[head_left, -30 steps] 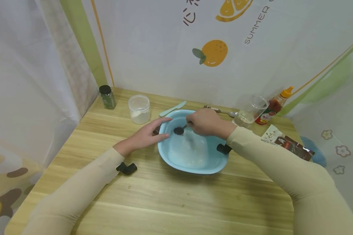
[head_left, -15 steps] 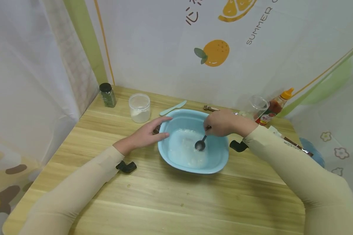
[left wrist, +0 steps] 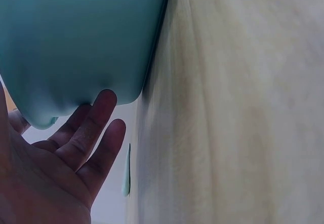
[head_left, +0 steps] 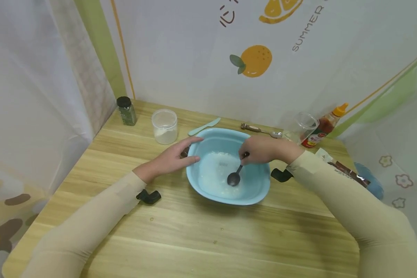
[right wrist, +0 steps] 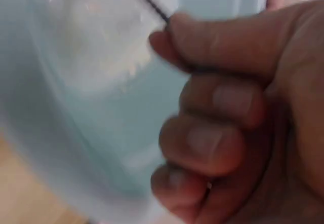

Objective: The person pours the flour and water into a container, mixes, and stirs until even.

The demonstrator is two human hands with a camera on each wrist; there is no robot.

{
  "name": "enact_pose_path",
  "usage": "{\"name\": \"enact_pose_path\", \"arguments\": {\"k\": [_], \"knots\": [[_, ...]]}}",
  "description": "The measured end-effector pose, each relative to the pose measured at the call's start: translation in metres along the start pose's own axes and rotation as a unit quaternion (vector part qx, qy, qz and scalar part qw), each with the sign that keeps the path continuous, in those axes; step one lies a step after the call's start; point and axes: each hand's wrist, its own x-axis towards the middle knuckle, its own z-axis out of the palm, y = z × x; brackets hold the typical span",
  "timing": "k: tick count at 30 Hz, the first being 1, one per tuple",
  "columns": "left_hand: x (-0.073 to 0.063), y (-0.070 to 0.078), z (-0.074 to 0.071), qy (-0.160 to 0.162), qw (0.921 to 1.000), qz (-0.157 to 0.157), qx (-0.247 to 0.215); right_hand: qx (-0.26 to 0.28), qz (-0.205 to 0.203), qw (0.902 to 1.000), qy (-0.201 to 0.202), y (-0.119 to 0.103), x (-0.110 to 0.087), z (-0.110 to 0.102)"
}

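A light blue plastic basin (head_left: pixel 260 193) stands on the wooden table, with whitish, partly lumpy stuff over its bottom. At its left side my left hand (head_left: pixel 170 159) grips the rim: thumb and index finger reach over the edge. In the left wrist view, the other fingers (left wrist: pixel 104 107) lie against the outer wall. My right hand (head_left: pixel 260 150) pinches the handle of a dark spoon (head_left: pixel 233 179) over the basin's right half. The spoon's bowl is down at the whitish stuff. In the right wrist view, the remaining fingers (right wrist: pixel 202 140) are curled under the thumb.
Behind stand a black-lidded jar (head_left: pixel 126 112), a clear tub of white powder (head_left: pixel 165 127), a pale green knife (head_left: pixel 204 126) and a long-handled metal utensil (head_left: pixel 260 130). At right are a clear cup (head_left: pixel 302 125), a sauce bottle (head_left: pixel 321 127) and brown packets (head_left: pixel 349 173).
My right hand has moved right, turning the spoon from the basin's back left to its middle, then slightly nearer. The left hand keeps its place on the rim.
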Motion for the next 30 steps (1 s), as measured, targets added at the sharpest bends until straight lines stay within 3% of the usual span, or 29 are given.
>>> {"name": "enact_pose_path", "arguments": {"k": [4, 7, 10, 14, 17, 20, 23, 26, 30], "knots": [[-0.002, 0.0, -0.002, 0.006, 0.9999, 0.005, -0.008, 0.021, -0.038, 0.999, 0.006, -0.005, 0.006, 0.003], [-0.002, -0.002, -0.002, 0.001, 0.9998, 0.01, -0.015, 0.006, -0.003, 0.9996, 0.026, -0.005, 0.003, 0.001], [-0.001, -0.004, -0.001, -0.004, 0.9998, 0.011, -0.017, -0.008, 0.016, 0.9998, -0.006, -0.003, -0.003, -0.001], [-0.001, -0.004, -0.001, -0.001, 0.9998, 0.008, -0.017, 0.017, -0.038, 0.998, -0.049, -0.009, 0.001, 0.004], [-0.002, -0.004, -0.001, -0.003, 0.9998, 0.006, -0.018, 0.03, -0.053, 0.9981, -0.011, -0.011, 0.009, 0.007], [-0.001, -0.004, 0.0, -0.004, 0.9998, 0.005, -0.02, 0.03, -0.013, 0.9993, 0.02, -0.006, 0.01, 0.003], [-0.001, -0.003, 0.0, -0.004, 0.9998, 0.005, -0.018, 0.022, 0.007, 0.9997, 0.0, -0.002, 0.005, 0.0], [0.0, -0.002, 0.0, -0.003, 0.9998, 0.006, -0.017, 0.036, -0.026, 0.9985, -0.032, -0.006, 0.007, 0.004], [0.001, -0.002, 0.0, -0.004, 0.9998, 0.008, -0.019, 0.06, -0.039, 0.9974, 0.0, -0.011, 0.018, 0.01]]}}
